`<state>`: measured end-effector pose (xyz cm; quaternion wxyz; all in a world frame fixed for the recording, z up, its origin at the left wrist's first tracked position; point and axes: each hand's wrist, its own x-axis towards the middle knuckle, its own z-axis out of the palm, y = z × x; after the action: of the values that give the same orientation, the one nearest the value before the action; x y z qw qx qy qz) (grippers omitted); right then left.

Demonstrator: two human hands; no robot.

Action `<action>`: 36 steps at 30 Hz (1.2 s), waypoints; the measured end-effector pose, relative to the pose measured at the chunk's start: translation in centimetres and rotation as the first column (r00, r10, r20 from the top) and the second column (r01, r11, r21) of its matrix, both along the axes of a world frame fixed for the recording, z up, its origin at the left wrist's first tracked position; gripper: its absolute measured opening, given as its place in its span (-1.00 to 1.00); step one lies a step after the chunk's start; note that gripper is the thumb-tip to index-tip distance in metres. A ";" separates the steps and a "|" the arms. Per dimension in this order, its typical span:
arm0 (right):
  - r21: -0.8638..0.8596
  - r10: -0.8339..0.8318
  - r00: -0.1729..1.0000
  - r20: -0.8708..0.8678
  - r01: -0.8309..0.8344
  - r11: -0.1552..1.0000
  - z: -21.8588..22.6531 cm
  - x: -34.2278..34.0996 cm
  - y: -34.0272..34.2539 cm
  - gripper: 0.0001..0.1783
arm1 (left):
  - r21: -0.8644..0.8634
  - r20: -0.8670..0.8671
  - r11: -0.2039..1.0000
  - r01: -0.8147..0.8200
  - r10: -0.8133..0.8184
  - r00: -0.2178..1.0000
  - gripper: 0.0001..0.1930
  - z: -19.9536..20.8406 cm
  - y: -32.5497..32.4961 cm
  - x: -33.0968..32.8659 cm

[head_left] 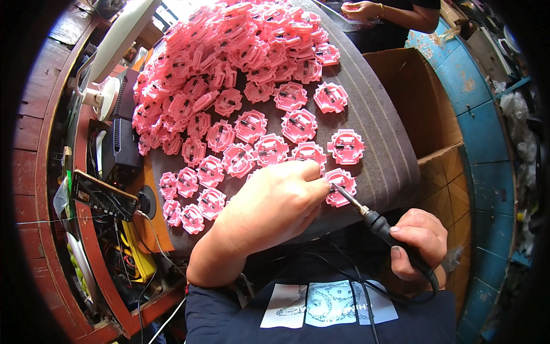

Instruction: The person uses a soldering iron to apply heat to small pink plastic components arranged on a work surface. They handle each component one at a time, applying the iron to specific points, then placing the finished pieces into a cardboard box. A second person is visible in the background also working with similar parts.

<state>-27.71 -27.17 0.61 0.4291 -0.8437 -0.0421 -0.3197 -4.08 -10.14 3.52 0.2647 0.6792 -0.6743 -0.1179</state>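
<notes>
My right hand (421, 243) is wrapped around the black handle of a soldering iron (379, 225). The iron's metal tip points up and left, at a pink plastic part (338, 198) near the table's front edge. Beside that part is my left hand (278, 200), back up, with its fingers pinched together. Whatever those fingers hold is hidden from view. Several similar pink parts, with small black and metal pieces inside, lie spread behind and to the left of my left hand. One of them, a pink part (309, 152), is partly covered by my left fingers.
A high heap of pink parts (223, 63) fills the far side of the grey cloth-covered table (384, 140). Right of it stands an open cardboard box (412, 86). Another person's hand (362, 10) is at the far right. On the left are a phone (103, 195), cables and a white lamp (123, 40).
</notes>
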 end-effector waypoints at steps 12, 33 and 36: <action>-0.002 -0.015 1.000 -0.001 0.015 1.000 0.1 -0.3 0.1 -0.64 | -0.011 0.000 1.000 -0.001 0.001 1.000 -0.84 -0.1 0.0 0.0; -0.008 -0.086 0.996 0.012 0.086 0.996 0.2 -1.7 0.2 -0.62 | -0.022 -0.019 0.999 0.030 -0.030 0.999 -0.83 -0.9 -0.3 -1.2; -0.003 -0.083 0.997 0.007 0.083 0.997 0.3 -1.8 0.2 -0.62 | -0.008 -0.032 1.000 0.029 -0.029 0.999 -0.84 -0.7 -0.4 -1.3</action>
<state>-29.47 -26.97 0.89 0.4138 -0.8445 -0.0092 -0.3400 -5.40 -10.52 2.77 0.2764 0.6663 -0.6801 -0.1303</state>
